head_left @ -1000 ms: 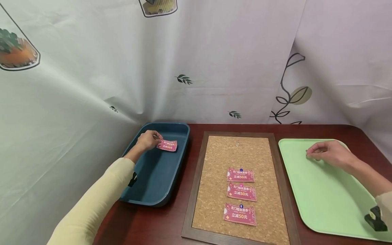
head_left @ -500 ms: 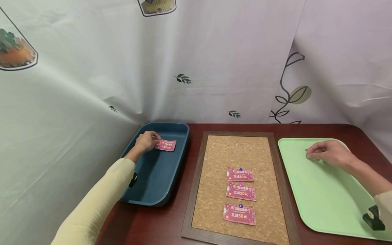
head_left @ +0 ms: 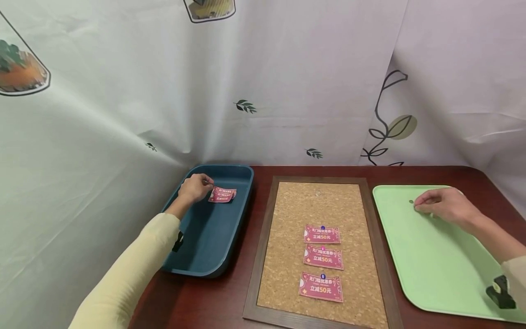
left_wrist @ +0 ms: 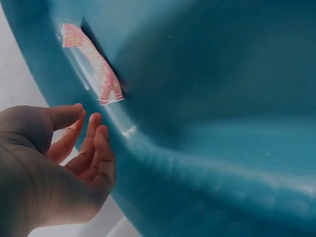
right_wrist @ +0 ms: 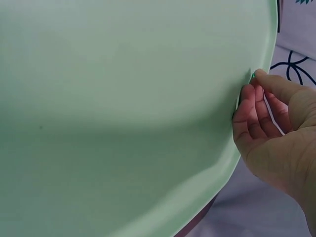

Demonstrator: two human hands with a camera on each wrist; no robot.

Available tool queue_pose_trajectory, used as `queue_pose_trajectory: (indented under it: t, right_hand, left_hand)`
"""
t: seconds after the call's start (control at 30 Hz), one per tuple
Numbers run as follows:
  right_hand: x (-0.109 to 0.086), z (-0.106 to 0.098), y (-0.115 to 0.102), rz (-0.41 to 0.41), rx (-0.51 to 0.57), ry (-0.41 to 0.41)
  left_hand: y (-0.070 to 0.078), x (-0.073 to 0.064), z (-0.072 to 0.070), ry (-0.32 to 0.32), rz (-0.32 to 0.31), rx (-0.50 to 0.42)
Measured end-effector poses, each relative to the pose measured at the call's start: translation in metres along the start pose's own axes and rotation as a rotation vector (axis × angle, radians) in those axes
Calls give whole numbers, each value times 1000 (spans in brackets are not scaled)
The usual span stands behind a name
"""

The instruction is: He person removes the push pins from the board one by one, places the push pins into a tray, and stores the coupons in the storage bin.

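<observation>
In the head view my left hand point(head_left: 197, 188) is over the deep blue tray point(head_left: 207, 240), its fingertips beside the left end of some overlapping pink coupons point(head_left: 222, 195). The left wrist view shows this hand point(left_wrist: 64, 163) loosely curved, thumb and fingers apart, with a gap to the coupons point(left_wrist: 96, 59). My right hand point(head_left: 445, 205) is low over the light green tray point(head_left: 448, 269). Its thumb and fingers pinch a small green pin point(right_wrist: 253, 75), mostly hidden by the fingertips. A tiny dark piece point(head_left: 411, 201) lies on the green tray just left of those fingertips.
Between the trays lies a wood-framed cork board point(head_left: 287, 214). Three pink coupons are pinned in a column on it, the lowest coupon point(head_left: 320, 287) nearest me. A clear pin point(head_left: 318, 193) is near the board's top. A patterned white sheet point(head_left: 283, 91) hangs behind the dark red table point(head_left: 263, 183).
My left hand has drawn slightly left, and the coupons beside it now show as a fanned stack. My right hand has shifted slightly right, leaving the tiny dark piece apart from its fingertips.
</observation>
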State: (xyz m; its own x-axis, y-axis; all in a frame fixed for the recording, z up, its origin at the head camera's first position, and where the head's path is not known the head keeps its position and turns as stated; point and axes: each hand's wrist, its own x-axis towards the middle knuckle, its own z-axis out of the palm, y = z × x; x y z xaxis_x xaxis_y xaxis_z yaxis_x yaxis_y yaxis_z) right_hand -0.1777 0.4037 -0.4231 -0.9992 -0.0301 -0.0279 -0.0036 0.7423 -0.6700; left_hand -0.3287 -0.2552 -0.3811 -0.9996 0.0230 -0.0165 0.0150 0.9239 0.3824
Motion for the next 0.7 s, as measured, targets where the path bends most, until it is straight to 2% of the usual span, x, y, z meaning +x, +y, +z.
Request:
queue_pose_trajectory:
  t: [0.37, 0.7]
  right_hand:
    - [2, 6, 2, -77, -101, 103]
    - [0, -3, 2, -22, -41, 59]
  left_hand:
    - [10, -1, -12, 51, 34, -73]
    - [27, -3, -23, 71, 109, -137]
